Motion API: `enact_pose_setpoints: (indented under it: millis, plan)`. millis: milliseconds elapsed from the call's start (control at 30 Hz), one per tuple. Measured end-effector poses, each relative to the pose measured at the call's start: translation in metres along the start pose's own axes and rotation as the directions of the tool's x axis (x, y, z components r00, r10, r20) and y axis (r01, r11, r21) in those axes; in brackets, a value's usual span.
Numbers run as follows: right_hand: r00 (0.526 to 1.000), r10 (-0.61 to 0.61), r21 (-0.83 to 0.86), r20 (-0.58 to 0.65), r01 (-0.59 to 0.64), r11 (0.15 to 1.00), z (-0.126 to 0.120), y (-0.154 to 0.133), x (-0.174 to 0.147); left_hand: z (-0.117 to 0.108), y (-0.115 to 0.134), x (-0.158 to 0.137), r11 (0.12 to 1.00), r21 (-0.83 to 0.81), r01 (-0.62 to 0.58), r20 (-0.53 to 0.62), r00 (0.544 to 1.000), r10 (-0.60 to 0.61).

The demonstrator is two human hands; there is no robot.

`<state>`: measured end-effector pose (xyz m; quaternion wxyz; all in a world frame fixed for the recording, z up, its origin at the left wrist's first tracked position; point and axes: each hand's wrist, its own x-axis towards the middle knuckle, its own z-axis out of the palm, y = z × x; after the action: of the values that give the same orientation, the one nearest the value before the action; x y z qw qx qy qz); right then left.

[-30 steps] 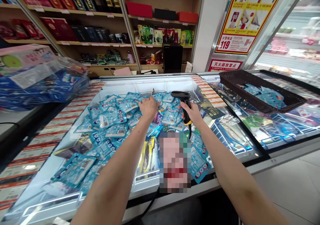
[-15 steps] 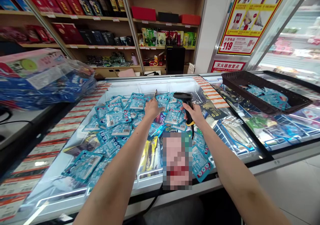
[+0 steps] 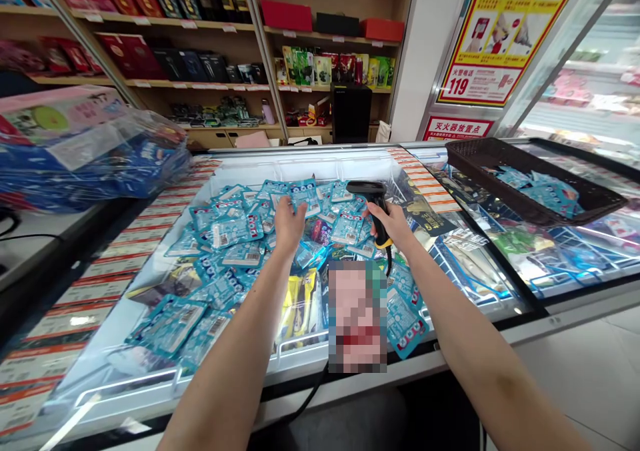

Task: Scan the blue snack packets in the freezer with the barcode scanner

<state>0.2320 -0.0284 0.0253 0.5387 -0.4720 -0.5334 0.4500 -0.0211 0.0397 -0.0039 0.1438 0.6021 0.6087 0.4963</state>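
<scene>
My left hand (image 3: 289,224) is closed on the near edge of a blue snack packet (image 3: 306,198), whose printed face is turned up. Many similar blue packets (image 3: 235,232) lie loosely spread on the glass top of the freezer around it. In my right hand (image 3: 391,227) is a black and yellow barcode scanner (image 3: 367,189), its head pointing left and its cord hanging down. The fingers wrap round its handle. A pixelated flat patch (image 3: 357,321) lies at the front edge, so what it is stays hidden.
A dark brown basket (image 3: 590,209) with several blue packets stands on the freezer at the right. Plastic-wrapped boxes (image 3: 90,151) are piled at the left. Price-label strips (image 3: 125,264) run along the glass, and stocked shelves (image 3: 200,84) stand behind.
My left hand has drawn back and to the left, and the packet it holds now shows its flat face instead of its edge. My right hand stays nearly in place with the scanner.
</scene>
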Motion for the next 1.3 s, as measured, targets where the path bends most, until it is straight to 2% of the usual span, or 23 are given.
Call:
enact_pose_setpoints:
  millis: [100, 167, 233, 367, 700, 1033, 1300]
  plan:
    - [0.998, -0.021, -0.027, 0.057, 0.022, 0.999, 0.000, -0.004, -0.003, -0.004, 0.002, 0.002, 0.971, -0.198, 0.131, -0.023, 0.990, -0.138]
    - [0.995, -0.033, -0.057, 0.099, 0.039, 0.998, 0.000, -0.006, -0.005, -0.008, 0.006, 0.002, 0.933, -0.315, 0.175, 0.016, 0.984, -0.179]
    - [0.989, -0.043, -0.087, 0.141, 0.056, 0.995, 0.001, -0.009, -0.008, -0.010, 0.008, 0.001, 0.916, -0.352, 0.190, 0.033, 0.981, -0.190]
    - [0.975, -0.048, -0.115, 0.217, 0.075, 0.991, 0.002, -0.013, -0.012, -0.011, 0.007, 0.000, 0.918, -0.338, 0.208, 0.046, 0.978, -0.205]
    - [0.959, -0.039, -0.118, 0.282, 0.075, 0.990, 0.004, -0.016, -0.015, -0.012, 0.009, -0.001, 0.898, -0.381, 0.222, 0.048, 0.974, -0.220]
    - [0.943, -0.054, -0.141, 0.329, 0.105, 0.984, 0.003, -0.014, -0.014, -0.010, 0.009, -0.001, 0.893, -0.397, 0.213, 0.036, 0.975, -0.217]
    - [0.941, -0.046, -0.133, 0.334, 0.096, 0.987, 0.002, -0.016, -0.015, -0.007, 0.005, 0.000, 0.918, -0.346, 0.194, 0.005, 0.979, -0.205]
